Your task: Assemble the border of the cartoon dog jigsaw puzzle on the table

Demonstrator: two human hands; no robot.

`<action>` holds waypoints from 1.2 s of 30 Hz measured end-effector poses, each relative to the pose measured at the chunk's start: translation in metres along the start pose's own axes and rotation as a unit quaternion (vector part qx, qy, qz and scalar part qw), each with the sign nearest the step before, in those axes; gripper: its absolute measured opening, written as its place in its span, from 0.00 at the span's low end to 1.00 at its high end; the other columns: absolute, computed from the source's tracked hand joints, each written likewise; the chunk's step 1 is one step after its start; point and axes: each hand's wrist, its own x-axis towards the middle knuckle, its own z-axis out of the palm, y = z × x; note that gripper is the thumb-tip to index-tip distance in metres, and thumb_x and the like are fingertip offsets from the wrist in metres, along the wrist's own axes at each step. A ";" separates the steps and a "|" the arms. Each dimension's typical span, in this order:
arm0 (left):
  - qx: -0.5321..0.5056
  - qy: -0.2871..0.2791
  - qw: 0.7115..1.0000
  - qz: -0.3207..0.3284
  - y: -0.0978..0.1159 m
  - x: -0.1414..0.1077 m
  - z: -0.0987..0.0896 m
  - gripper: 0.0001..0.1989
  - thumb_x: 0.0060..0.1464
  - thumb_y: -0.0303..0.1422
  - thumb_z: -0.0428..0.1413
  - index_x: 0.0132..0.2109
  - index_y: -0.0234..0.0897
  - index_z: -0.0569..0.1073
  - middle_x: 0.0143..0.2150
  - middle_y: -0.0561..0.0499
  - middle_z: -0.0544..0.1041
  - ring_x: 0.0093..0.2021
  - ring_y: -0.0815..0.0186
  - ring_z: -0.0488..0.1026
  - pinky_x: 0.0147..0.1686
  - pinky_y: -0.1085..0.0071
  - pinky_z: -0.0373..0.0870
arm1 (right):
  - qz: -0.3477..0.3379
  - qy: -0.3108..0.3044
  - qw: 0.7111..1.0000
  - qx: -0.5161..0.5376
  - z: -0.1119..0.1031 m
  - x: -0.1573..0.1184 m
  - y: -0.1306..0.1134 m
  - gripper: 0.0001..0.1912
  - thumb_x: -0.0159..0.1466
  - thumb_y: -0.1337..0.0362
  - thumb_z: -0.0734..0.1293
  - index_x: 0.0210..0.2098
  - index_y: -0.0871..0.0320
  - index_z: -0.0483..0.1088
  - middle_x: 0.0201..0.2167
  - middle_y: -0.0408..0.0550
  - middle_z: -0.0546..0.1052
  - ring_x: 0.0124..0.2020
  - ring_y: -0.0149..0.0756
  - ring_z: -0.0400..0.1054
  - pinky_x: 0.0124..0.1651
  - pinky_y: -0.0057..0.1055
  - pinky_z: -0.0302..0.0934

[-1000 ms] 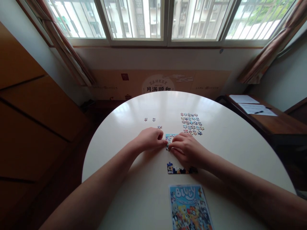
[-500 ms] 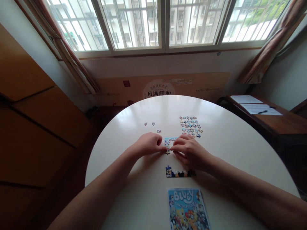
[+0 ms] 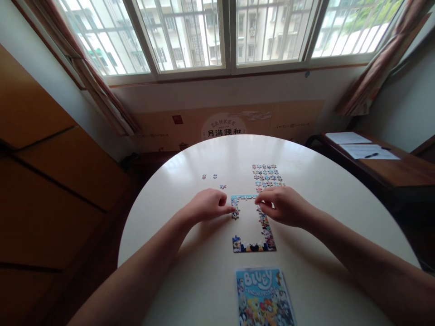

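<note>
A jigsaw puzzle border [image 3: 253,248] lies on the white table, its middle bare and a gap in its left side. My left hand [image 3: 208,204] rests left of it, fingers curled and thumb stretched out to touch the upper left edge pieces. It holds nothing that shows. My right hand [image 3: 287,206] is over the upper right corner, fingers bent and apart, fingertips at the border; no piece shows between them. Beyond it, loose puzzle pieces [image 3: 267,172] lie in rows, the nearest partly behind the hand. Three more pieces, among them one jigsaw piece [image 3: 223,186], lie beyond my left hand.
A picture card [image 3: 265,294] lettered "Bluey" lies on the round table [image 3: 190,280] nearest me. To the right, papers [image 3: 369,151] and a pen lie on a brown side table [image 3: 380,174]. A cabinet [image 3: 37,190] stands left; windows are behind.
My right hand has moved from the middle of the border up and right to its upper right corner, uncovering the right side. My left hand stays at the left edge. The view shifts slightly.
</note>
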 end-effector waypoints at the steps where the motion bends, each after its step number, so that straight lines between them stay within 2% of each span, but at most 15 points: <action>1: 0.002 0.000 1.000 0.001 0.000 0.000 0.000 0.23 0.53 0.55 0.58 0.28 0.40 0.69 0.27 0.52 0.74 0.26 0.66 0.64 0.26 0.66 0.53 | 0.005 -0.016 1.000 -0.004 -0.002 0.000 -0.001 0.10 0.63 0.67 0.64 0.35 0.54 0.78 0.29 0.43 0.78 0.30 0.34 0.69 0.35 0.33 0.58; 6: 0.007 0.003 1.000 0.004 0.000 0.000 0.000 0.21 0.52 0.52 0.60 0.27 0.40 0.68 0.28 0.52 0.74 0.27 0.66 0.64 0.27 0.66 0.54 | 0.030 -0.107 0.994 0.018 -0.015 0.002 -0.002 0.10 0.61 0.68 0.64 0.33 0.56 0.79 0.25 0.43 0.76 0.28 0.33 0.66 0.34 0.31 0.55; 10: 0.005 -0.001 1.000 0.009 -0.001 0.001 -0.001 0.24 0.57 0.55 0.55 0.27 0.40 0.67 0.27 0.52 0.73 0.26 0.66 0.63 0.27 0.66 0.54 | 0.077 -0.189 0.976 0.076 -0.025 0.003 0.005 0.09 0.60 0.68 0.63 0.31 0.57 0.77 0.24 0.43 0.75 0.25 0.31 0.64 0.31 0.30 0.53; 14: -0.015 -0.013 1.000 0.011 -0.007 0.002 -0.001 0.26 0.61 0.56 0.49 0.27 0.39 0.66 0.26 0.51 0.72 0.26 0.66 0.64 0.27 0.67 0.55 | 0.121 -0.242 0.958 0.091 -0.030 0.001 0.017 0.06 0.58 0.68 0.63 0.27 0.57 0.72 0.26 0.45 0.75 0.28 0.34 0.65 0.31 0.31 0.54; 19: -0.039 -0.006 0.998 0.043 -0.019 0.003 0.000 0.23 0.61 0.52 0.51 0.26 0.39 0.63 0.25 0.53 0.68 0.25 0.68 0.61 0.26 0.67 0.54 | 0.149 -0.305 0.938 0.068 -0.030 0.000 0.025 0.07 0.58 0.67 0.62 0.24 0.57 0.64 0.27 0.46 0.73 0.28 0.35 0.64 0.30 0.32 0.53; 22: -0.037 0.025 0.999 0.020 -0.027 0.004 -0.003 0.22 0.61 0.49 0.51 0.25 0.39 0.62 0.24 0.53 0.67 0.25 0.68 0.60 0.26 0.67 0.53 | 0.183 -0.328 0.923 0.077 -0.030 0.000 0.022 0.07 0.59 0.66 0.62 0.24 0.56 0.62 0.24 0.46 0.72 0.25 0.34 0.64 0.28 0.31 0.53; 25: -0.012 0.101 0.994 -0.037 -0.038 0.006 -0.010 0.21 0.62 0.46 0.49 0.25 0.39 0.65 0.26 0.51 0.70 0.27 0.65 0.64 0.27 0.67 0.56 | 0.222 -0.348 0.905 0.101 -0.032 0.001 0.019 0.06 0.58 0.65 0.61 0.25 0.56 0.61 0.19 0.44 0.69 0.20 0.33 0.63 0.24 0.30 0.52; 28: 0.017 0.197 0.976 -0.088 -0.051 0.011 -0.015 0.17 0.64 0.42 0.48 0.33 0.39 0.73 0.34 0.47 0.77 0.34 0.61 0.71 0.34 0.66 0.63 | 0.225 -0.343 0.906 0.101 -0.033 0.002 0.015 0.07 0.58 0.65 0.61 0.24 0.55 0.60 0.18 0.43 0.69 0.19 0.32 0.63 0.23 0.30 0.52; 31: 0.061 0.276 0.953 -0.107 -0.059 0.016 -0.012 0.15 0.64 0.36 0.48 0.45 0.40 0.79 0.47 0.44 0.79 0.49 0.56 0.72 0.50 0.62 0.67 | 0.227 -0.337 0.908 0.099 -0.033 0.002 0.014 0.08 0.58 0.64 0.61 0.23 0.55 0.60 0.17 0.44 0.69 0.18 0.33 0.62 0.23 0.30 0.51; 33: 0.094 0.303 0.942 -0.112 -0.059 0.020 -0.005 0.17 0.64 0.33 0.48 0.52 0.44 0.79 0.56 0.44 0.77 0.57 0.53 0.68 0.59 0.56 0.63 | 0.233 -0.339 0.906 0.104 -0.033 0.002 0.013 0.08 0.59 0.64 0.61 0.23 0.55 0.60 0.16 0.44 0.69 0.18 0.34 0.63 0.24 0.30 0.51; 36: 0.133 0.286 0.941 -0.119 -0.056 0.026 0.005 0.21 0.65 0.31 0.47 0.59 0.49 0.76 0.66 0.45 0.69 0.67 0.52 0.61 0.67 0.45 0.51 | 0.238 -0.340 0.903 0.108 -0.033 0.002 0.012 0.08 0.58 0.64 0.61 0.24 0.55 0.60 0.16 0.44 0.69 0.17 0.34 0.63 0.23 0.30 0.52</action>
